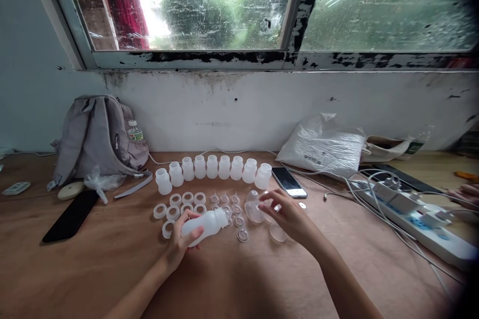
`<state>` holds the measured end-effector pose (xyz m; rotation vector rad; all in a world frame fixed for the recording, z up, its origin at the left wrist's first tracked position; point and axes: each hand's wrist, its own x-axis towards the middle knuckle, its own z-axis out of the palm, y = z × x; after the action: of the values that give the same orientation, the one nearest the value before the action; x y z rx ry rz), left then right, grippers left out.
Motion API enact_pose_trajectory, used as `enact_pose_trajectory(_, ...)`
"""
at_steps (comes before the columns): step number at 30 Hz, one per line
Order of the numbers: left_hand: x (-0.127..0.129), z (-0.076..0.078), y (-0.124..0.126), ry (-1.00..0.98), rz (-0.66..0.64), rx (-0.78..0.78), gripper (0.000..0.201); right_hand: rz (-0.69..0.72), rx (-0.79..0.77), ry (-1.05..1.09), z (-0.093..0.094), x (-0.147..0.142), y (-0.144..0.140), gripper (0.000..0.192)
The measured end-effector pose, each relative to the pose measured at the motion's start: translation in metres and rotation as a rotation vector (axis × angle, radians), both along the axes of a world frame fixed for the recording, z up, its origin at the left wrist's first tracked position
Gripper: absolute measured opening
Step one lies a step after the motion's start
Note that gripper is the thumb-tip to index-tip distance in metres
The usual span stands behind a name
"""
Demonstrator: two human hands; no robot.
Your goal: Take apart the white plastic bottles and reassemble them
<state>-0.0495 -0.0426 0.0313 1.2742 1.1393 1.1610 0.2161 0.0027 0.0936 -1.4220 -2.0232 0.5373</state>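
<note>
My left hand (pixel 184 239) is wrapped round a frosted white baby bottle (pixel 204 226), tilted with its threaded neck toward the right. My right hand (pixel 286 212) is over the clear domed caps (pixel 254 208) on the table, its fingers bent and apart; no object shows plainly between them. Part of the caps is hidden under that hand. Between the two hands lie several clear bottle nipples (pixel 242 234). White screw rings (pixel 160 211) lie in rows behind and beside my left hand. Farther back, frosted bottles (pixel 212 167) stand upright in a curved row.
A smartphone (pixel 289 182) lies right of the bottles, near a silver plastic mailer (pixel 322 147). At the right, cables run to a power strip (pixel 419 219). A grey backpack (pixel 93 139) and a black flat case (pixel 71 217) are at the left. Another person's hand (pixel 466 194) shows at the right edge.
</note>
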Motion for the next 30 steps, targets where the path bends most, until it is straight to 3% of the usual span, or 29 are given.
enact_pose_trajectory(3, -0.001, -0.001, 0.0, -0.005, -0.007, -0.007, 0.028, 0.068, -0.074, 0.352, 0.0, -0.007, 0.002, 0.029)
enact_pose_trajectory(7, 0.0, -0.002, 0.0, -0.002, -0.04, -0.019, 0.031, 0.186, -0.208, 0.548, -0.013, -0.023, 0.002, 0.029)
enact_pose_trajectory(12, -0.001, 0.0, -0.002, 0.005, -0.047, -0.02, 0.03, 0.258, -0.307, 0.6, -0.027, -0.038, -0.002, 0.028)
enact_pose_trajectory(19, -0.002, 0.002, -0.003, -0.011, -0.046, 0.024, 0.029, 0.268, -0.345, 0.671, -0.032, -0.045, -0.005, 0.025)
enact_pose_trajectory(30, -0.001, -0.011, -0.003, 0.037, 0.027, 0.086, 0.031, 0.273, -0.368, 0.684, -0.049, -0.053, -0.006, 0.027)
